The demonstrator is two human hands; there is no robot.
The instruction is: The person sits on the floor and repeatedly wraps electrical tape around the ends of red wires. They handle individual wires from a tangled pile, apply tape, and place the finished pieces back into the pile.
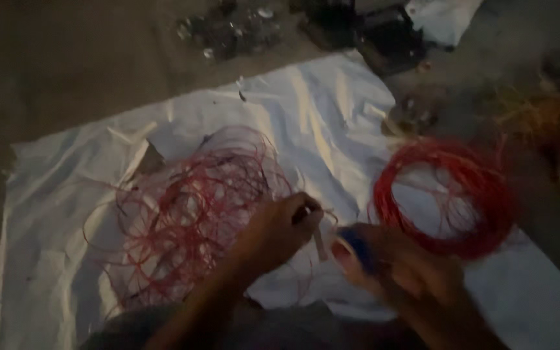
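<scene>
Near the white sheet's (332,123) front edge, the left hand (280,230) pinches a pale strip (319,243) beside the loose red wire tangle (189,214). The right hand (403,269) curls around something blue (358,249) (blurred). Best keep strands taut, clear of the coiled wire (445,198).

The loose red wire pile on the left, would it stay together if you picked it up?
Probably not: the loose red wire pile is thin strands sprawling apart, so it would likely sag and snag. It looks light. The red coil seems more likely to hold its ring.
</scene>
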